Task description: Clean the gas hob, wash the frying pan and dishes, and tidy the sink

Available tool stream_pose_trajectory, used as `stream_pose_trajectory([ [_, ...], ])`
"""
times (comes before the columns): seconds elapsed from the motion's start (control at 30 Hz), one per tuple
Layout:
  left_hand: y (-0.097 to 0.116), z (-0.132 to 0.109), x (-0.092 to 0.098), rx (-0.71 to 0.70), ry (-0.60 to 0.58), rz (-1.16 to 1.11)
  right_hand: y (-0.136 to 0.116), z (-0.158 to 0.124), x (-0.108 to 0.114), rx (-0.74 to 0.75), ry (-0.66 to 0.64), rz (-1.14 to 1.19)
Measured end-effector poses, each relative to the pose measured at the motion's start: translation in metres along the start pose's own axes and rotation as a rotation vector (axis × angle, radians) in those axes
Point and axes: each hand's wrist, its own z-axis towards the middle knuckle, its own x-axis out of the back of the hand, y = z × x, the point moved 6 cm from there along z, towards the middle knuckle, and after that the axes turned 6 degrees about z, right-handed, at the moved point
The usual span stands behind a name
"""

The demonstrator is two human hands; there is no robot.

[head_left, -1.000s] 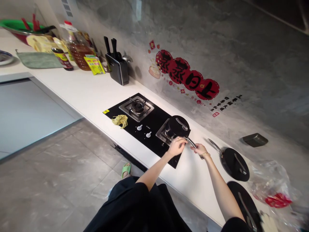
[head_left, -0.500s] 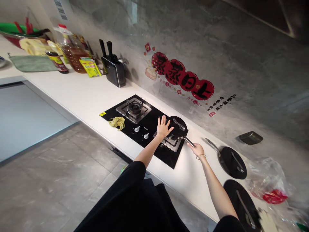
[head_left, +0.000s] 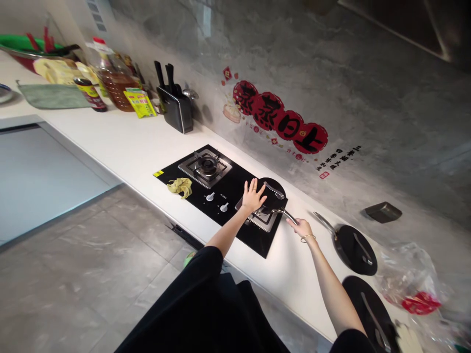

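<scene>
A small black lidded pan (head_left: 273, 195) sits on the right burner of the black gas hob (head_left: 224, 189). My left hand (head_left: 253, 195) lies open with fingers spread against the left side of the pan's lid. My right hand (head_left: 301, 227) is closed round the pan's steel handle (head_left: 285, 214), which sticks out toward me on the right.
A yellow rag (head_left: 180, 186) lies on the hob's left front. Two more black lidded pans (head_left: 355, 249) (head_left: 371, 311) and a plastic bag (head_left: 408, 279) are on the white counter (head_left: 128, 142) to the right. A knife block (head_left: 175, 108), bottles (head_left: 110, 78) and a green cloth (head_left: 51, 95) stand far left.
My left hand has left the pan's handle, opened, and moved up to the left side of the lid. My right hand stays on the handle.
</scene>
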Motion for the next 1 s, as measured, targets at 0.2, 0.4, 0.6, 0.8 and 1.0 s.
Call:
stream_pose_trajectory([
  [0.2, -0.010, 0.000, 0.022, -0.017, 0.056, -0.258, -0.016, -0.001, 0.026, 0.220, 0.242, -0.119],
  [0.4, -0.104, -0.030, 0.061, 0.215, 0.204, -0.377, -0.111, -0.039, 0.014, 0.618, 0.674, 0.005],
  [0.6, -0.274, -0.072, 0.104, 0.510, 0.274, -0.261, -0.258, -0.030, -0.148, 0.676, 0.325, 0.201],
  [0.8, -0.442, -0.057, 0.145, 0.437, 0.021, -0.050, -0.335, 0.058, -0.261, 0.313, 0.228, 0.269],
  [1.0, -0.486, 0.039, 0.125, 0.146, -0.234, 0.130, -0.363, 0.126, -0.271, 0.272, 0.295, 0.016],
])
